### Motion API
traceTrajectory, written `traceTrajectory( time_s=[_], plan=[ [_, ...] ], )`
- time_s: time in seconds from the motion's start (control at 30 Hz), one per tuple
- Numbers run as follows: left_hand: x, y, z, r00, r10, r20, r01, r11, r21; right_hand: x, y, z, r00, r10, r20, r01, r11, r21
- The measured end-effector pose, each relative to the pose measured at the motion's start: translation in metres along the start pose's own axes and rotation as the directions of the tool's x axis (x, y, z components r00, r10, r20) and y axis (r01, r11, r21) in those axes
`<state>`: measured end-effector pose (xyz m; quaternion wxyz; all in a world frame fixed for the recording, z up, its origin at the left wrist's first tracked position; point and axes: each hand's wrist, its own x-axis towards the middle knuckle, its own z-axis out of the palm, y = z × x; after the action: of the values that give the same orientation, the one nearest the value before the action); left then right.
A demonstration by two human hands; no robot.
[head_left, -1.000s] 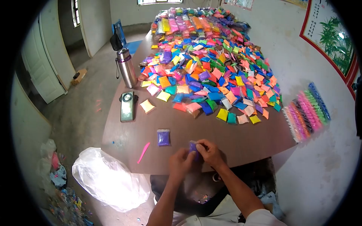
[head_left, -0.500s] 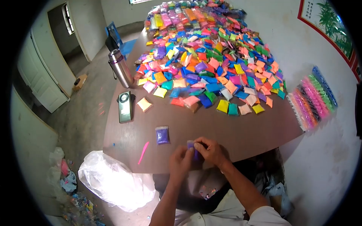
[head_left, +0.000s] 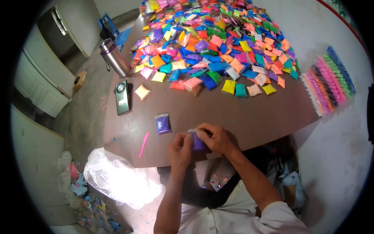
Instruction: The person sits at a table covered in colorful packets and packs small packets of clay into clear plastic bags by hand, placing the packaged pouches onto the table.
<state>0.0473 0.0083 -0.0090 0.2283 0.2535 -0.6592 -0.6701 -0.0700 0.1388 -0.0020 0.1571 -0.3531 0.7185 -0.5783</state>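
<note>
Between my two hands, at the near edge of the table, is a small clear packet of purple clay [head_left: 198, 144]. My left hand [head_left: 180, 149] pinches its upper left corner between thumb and fingers. On the other side, my right hand [head_left: 216, 139] grips the top right part with thumb and forefinger. A second purple packet [head_left: 162, 124] lies flat on the table, just beyond my left hand. Left of that rests a pink plastic knife [head_left: 144, 144]. My fingers cover part of the held packet's top edge.
A big heap of colourful packets [head_left: 210, 58] covers the far table [head_left: 233, 117]. A phone [head_left: 123, 99], a steel flask [head_left: 115, 58] and a peach packet [head_left: 142, 92] are at the left. Coloured strips [head_left: 329, 84] lean at the right wall. A clear plastic bag [head_left: 120, 179] hangs below the near edge.
The view has tilted down and shifted slightly. My hands have spread a little apart at the packet's top, and more of its purple face shows now. Both hands still hold it.
</note>
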Motion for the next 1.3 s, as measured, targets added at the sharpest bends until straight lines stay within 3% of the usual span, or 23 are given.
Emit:
traceTrajectory(
  time_s=[0.13, 0.23, 0.3, 0.43, 0.53, 0.63, 0.73, 0.8, 0.9, 1.0, 1.2, 1.3],
  plan=[
    [-0.003, 0.002, 0.005, 0.994, 0.063, -0.093, -0.059, 0.997, 0.043, 0.001, -0.004, 0.001, 0.999, 0.034, 0.005, -0.034, 0.999, -0.043],
    [-0.004, -0.001, 0.009, 0.990, 0.080, -0.113, -0.083, 0.996, -0.023, 0.000, 0.005, 0.002, 1.000, 0.002, -0.024, -0.002, 1.000, 0.008],
    [-0.005, -0.002, 0.012, 0.983, 0.179, -0.029, -0.168, 0.960, 0.223, 0.000, 0.009, 0.000, 0.999, 0.019, -0.043, -0.014, 0.992, 0.129],
    [-0.007, 0.005, 0.011, 0.995, 0.075, 0.068, -0.080, 0.994, 0.075, 0.001, 0.014, 0.000, 0.998, 0.037, -0.053, -0.026, 0.982, 0.186],
    [-0.006, 0.005, 0.007, 0.991, 0.106, 0.085, -0.116, 0.987, 0.115, 0.003, 0.008, -0.001, 1.000, 0.001, -0.018, 0.001, 0.994, 0.112],
    [-0.011, 0.011, 0.008, 0.997, 0.052, 0.054, -0.057, 0.995, 0.076, 0.002, -0.003, -0.004, 1.000, 0.014, 0.006, -0.014, 1.000, -0.022],
    [-0.010, 0.013, 0.008, 0.999, 0.039, 0.034, -0.041, 0.998, 0.056, 0.001, 0.002, -0.003, 0.997, -0.071, -0.009, 0.070, 0.992, -0.105],
    [-0.006, 0.010, 0.009, 0.986, 0.153, 0.063, -0.164, 0.954, 0.251, 0.000, 0.007, -0.002, 0.999, 0.017, -0.031, -0.016, 0.999, 0.039],
    [-0.010, 0.015, 0.017, 0.987, 0.153, 0.056, -0.159, 0.982, 0.106, 0.001, 0.014, -0.002, 0.994, 0.073, -0.080, -0.059, 0.985, 0.162],
    [-0.008, 0.007, 0.012, 0.993, 0.105, 0.060, -0.114, 0.976, 0.183, 0.000, 0.013, -0.004, 0.989, 0.139, -0.049, -0.137, 0.989, 0.048],
    [-0.006, -0.001, 0.005, 0.993, 0.106, 0.047, -0.112, 0.983, 0.143, 0.003, 0.009, -0.003, 0.998, -0.056, -0.022, 0.057, 0.995, 0.077],
    [-0.004, 0.000, 0.003, 0.994, 0.083, 0.071, -0.094, 0.982, 0.165, 0.001, 0.012, -0.001, 1.000, 0.014, -0.020, -0.010, 0.977, 0.212]
  ],
)
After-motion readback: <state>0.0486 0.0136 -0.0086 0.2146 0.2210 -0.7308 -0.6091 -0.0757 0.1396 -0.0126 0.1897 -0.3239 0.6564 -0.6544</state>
